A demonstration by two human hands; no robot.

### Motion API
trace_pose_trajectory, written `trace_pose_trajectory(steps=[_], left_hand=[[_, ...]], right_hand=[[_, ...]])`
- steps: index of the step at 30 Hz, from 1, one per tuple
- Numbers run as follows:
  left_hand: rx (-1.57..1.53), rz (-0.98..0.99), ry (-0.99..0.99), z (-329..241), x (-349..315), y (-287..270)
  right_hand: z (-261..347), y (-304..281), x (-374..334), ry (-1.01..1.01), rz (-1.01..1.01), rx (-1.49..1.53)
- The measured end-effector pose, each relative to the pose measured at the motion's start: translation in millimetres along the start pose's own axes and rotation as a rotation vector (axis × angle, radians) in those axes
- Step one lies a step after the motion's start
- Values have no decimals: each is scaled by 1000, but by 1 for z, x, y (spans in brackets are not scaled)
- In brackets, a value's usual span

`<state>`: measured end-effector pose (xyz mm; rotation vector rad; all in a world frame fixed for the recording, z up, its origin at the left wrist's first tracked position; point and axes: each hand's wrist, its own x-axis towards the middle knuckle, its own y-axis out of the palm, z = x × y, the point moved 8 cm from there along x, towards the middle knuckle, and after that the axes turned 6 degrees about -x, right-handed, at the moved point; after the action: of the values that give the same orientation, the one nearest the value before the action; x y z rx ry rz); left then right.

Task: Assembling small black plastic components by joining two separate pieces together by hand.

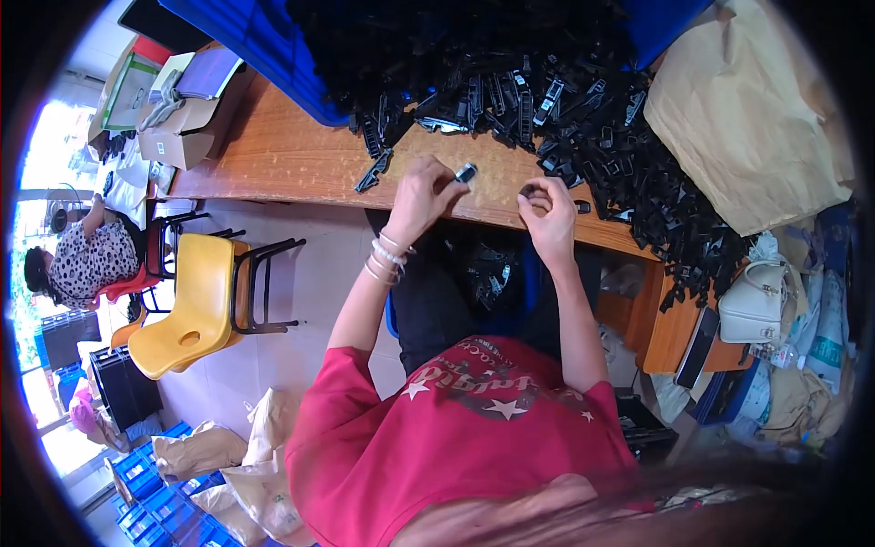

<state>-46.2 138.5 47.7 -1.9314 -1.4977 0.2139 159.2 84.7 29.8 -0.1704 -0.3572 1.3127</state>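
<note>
Above the front edge of the wooden table (273,173), my left hand (419,202) pinches a small black-and-silver part (466,172) between thumb and fingers. My right hand (550,219) is a short way to the right, its fingertips closed on a small dark piece (528,190) mostly covered by them. The two pieces are apart. Behind both hands spreads a large heap of black plastic parts (524,109), some with shiny metal strips. One loose black part (372,171) lies on the wood left of my left hand.
A tipped blue crate (264,55) stands behind the heap, and a brown paper bag (747,118) covers its right side. Below the table edge, a blue bin (492,283) holds more parts. Yellow chairs (205,296) and a seated person (87,255) are at left; a white handbag (755,301) is at right.
</note>
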Motion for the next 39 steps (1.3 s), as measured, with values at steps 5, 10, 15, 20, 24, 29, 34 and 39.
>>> trace_pose_trajectory(steps=[5, 10, 15, 20, 24, 29, 34, 39], left_hand=[[-88, -10, 191, -16, -15, 13], [-146, 21, 39, -13, -15, 4], [-32, 49, 190, -16, -17, 6], [-68, 87, 188, -16, -15, 6], [-111, 150, 220, -22, -15, 17], [-196, 170, 168, -18, -21, 12], [447, -420, 49, 11, -36, -78], [200, -311, -27, 30, -43, -60]], right_hand=[[9, -14, -12, -115, -80, -307], [6, -15, -14, -4, -13, -291], [13, 16, -11, -4, 181, -53], [12, 16, -13, -71, 189, -176], [15, 29, -6, -148, 216, -152], [21, 26, -14, -184, 293, -190], [21, -41, -35, -251, -41, -431], [-4, -68, -24, -226, -166, -657]])
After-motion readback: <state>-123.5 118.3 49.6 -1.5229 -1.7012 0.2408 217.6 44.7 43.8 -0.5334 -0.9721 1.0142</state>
